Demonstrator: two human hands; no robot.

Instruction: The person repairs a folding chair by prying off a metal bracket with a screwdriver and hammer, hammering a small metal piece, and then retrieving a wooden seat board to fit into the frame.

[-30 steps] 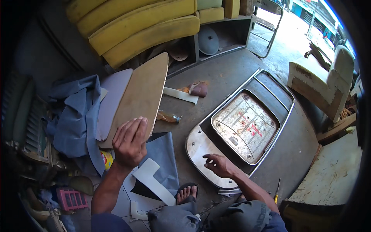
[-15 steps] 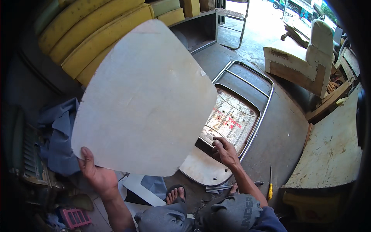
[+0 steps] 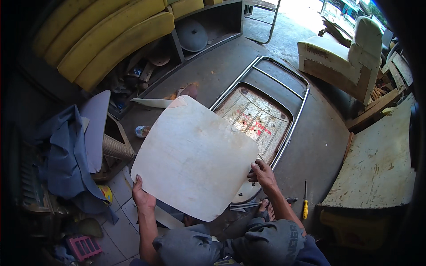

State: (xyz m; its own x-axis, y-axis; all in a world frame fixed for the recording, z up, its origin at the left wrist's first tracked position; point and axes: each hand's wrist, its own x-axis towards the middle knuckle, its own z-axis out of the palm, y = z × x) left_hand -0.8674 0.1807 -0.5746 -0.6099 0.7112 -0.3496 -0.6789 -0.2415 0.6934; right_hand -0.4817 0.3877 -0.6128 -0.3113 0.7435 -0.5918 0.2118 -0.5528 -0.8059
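Note:
A white, thin seat-shaped board (image 3: 195, 155) with rounded corners is held low over my knees, its face upward. My left hand (image 3: 143, 195) grips its lower left edge, thumb on top and fingers beneath. At the right edge, my right hand (image 3: 264, 175) is closed with its curled fingers against the board. Beyond the board a folding chair frame (image 3: 284, 148) of chrome tube lies on the floor, its rusty metal seat pan (image 3: 266, 119) partly covered by the board. Another pale board (image 3: 250, 189) with small dark fittings shows partly beneath my right hand.
A yellow-handled screwdriver (image 3: 305, 208) lies right of my legs. Grey-blue fabric (image 3: 71, 155) hangs at the left, above a pink plastic basket (image 3: 84, 247). Yellow cushions (image 3: 120, 44) line a shelf at the back left. A worn white armchair (image 3: 337, 57) and a pale panel (image 3: 372, 164) stand right.
The board has come down and tilted flatter, uncovering the shelf and floor behind it. My left hand has moved right with it. My right hand has come to the board's right edge.

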